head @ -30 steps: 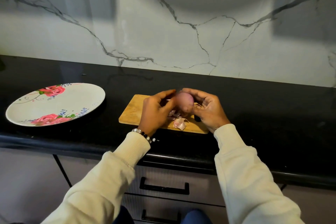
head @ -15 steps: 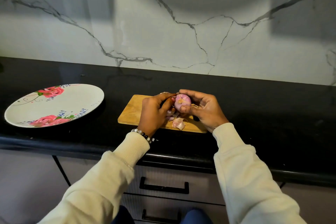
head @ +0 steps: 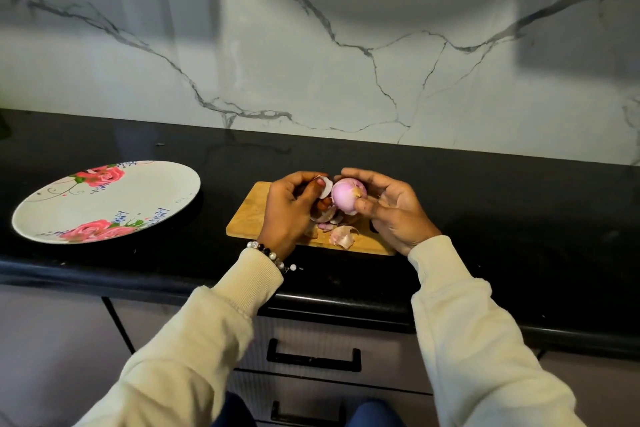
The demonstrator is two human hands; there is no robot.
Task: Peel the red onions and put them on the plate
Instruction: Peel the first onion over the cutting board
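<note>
A pale purple red onion (head: 345,197) is held above the wooden cutting board (head: 251,218), cupped by the fingers and thumb of my right hand (head: 388,210). Just left of it, my left hand (head: 289,210) pinches a flake of onion skin (head: 323,188) that lifts away from the onion. Loose skin pieces (head: 341,235) lie on the board below the hands. The white plate with pink roses (head: 104,201) sits on the black counter to the left, with nothing on it.
The black counter (head: 519,225) runs the full width, backed by a white marble wall. Drawers with black handles (head: 313,359) are below the counter's front edge.
The onion has been turned in my right hand so its root end faces me. My left hand has pulled a flake of skin off its left side.
</note>
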